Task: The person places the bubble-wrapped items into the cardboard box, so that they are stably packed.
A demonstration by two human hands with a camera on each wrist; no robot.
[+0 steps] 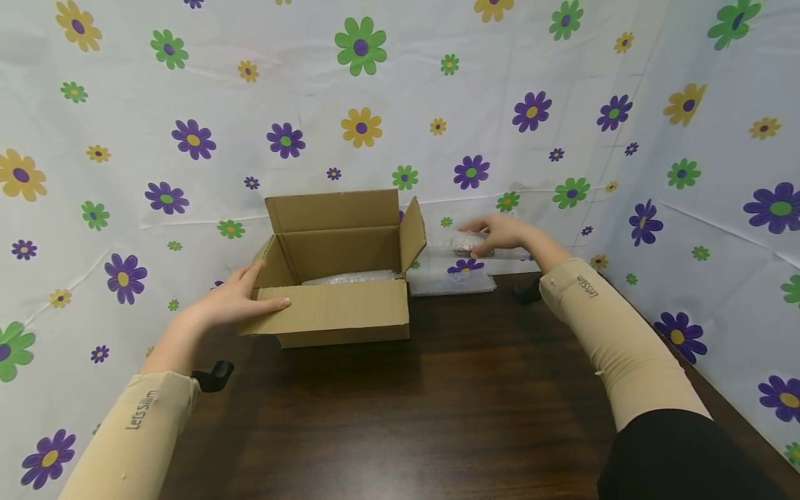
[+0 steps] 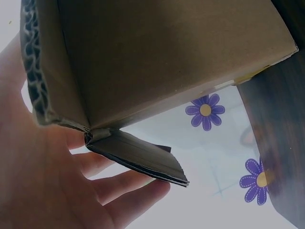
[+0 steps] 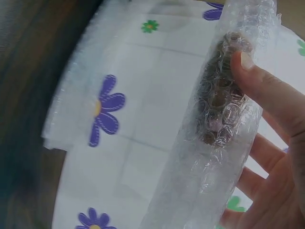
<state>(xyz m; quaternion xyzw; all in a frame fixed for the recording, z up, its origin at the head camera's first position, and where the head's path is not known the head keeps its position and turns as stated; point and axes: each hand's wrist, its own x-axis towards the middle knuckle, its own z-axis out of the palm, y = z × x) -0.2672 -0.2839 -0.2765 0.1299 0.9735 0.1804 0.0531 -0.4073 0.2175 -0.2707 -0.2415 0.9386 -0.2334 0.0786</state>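
Observation:
An open cardboard box (image 1: 331, 309) stands at the back of the table, its flaps folded outward. Its left side is in my left hand (image 1: 225, 298), with the thumb over the front flap and the fingers behind the left flap (image 2: 138, 152). To the right of the box, my right hand (image 1: 503, 232) holds a bubble-wrapped item (image 3: 219, 105) between thumb and fingers, raised above the table. Something dark and brownish shows through the wrap, but its kind cannot be made out. More bubble wrap (image 1: 356, 277) lies inside the box; what is under it is hidden.
A flat piece of bubble wrap (image 1: 453, 282) lies on the dark wooden table (image 1: 400, 417), right of the box. A flower-patterned white cloth (image 1: 400, 90) hangs behind and at both sides, close to the box's back.

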